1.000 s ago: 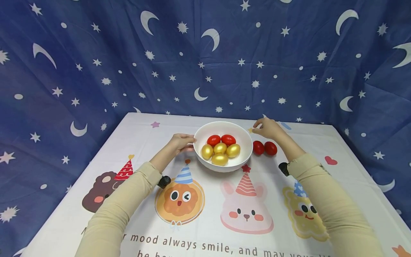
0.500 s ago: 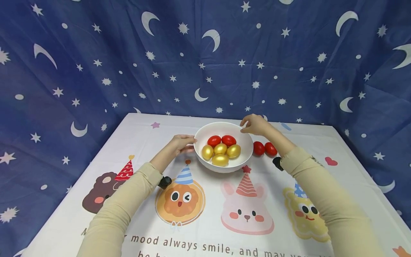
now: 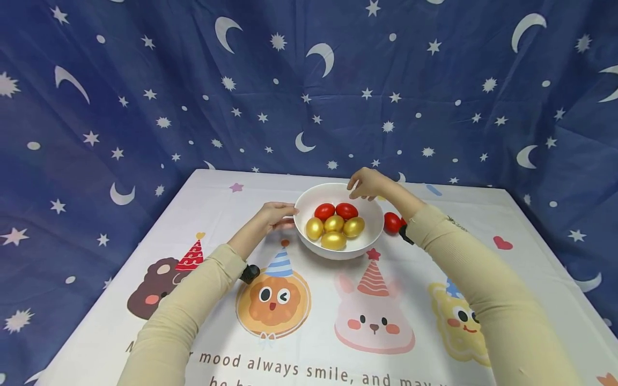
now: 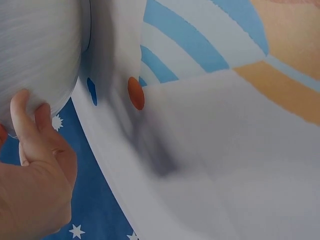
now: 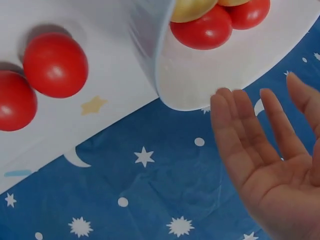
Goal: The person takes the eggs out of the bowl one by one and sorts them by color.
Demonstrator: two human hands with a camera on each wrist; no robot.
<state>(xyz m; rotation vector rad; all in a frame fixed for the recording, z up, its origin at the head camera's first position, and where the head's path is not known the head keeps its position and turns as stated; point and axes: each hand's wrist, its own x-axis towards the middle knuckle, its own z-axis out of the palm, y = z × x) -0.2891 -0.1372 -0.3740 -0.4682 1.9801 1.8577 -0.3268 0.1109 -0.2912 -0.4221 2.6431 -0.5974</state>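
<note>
A white bowl [image 3: 338,255] stands at the back middle of the table, with two red eggs [image 3: 346,210] and several gold eggs [image 3: 333,240] inside. My left hand [image 3: 272,215] grips the bowl's left side; in the left wrist view its fingers [image 4: 31,135] bend against the outer wall. Over the back right rim hovers my right hand [image 3: 369,184], holding nothing. Its fingers [image 5: 250,132] are spread and relaxed in the right wrist view, fingertips near the rim. Right of the bowl lie two more red eggs [image 5: 56,65]; my right forearm partly hides one in the head view.
A white printed cloth [image 3: 222,321] with cartoon faces and lettering covers the table. Behind its back edge hangs a blue curtain [image 3: 270,134] with moons and stars. A black wrist camera [image 3: 249,273] sits on the left forearm, another on the right one.
My right hand has moved left, from above the two loose red eggs to the bowl's back right rim. The left hand and the bowl stay in place.
</note>
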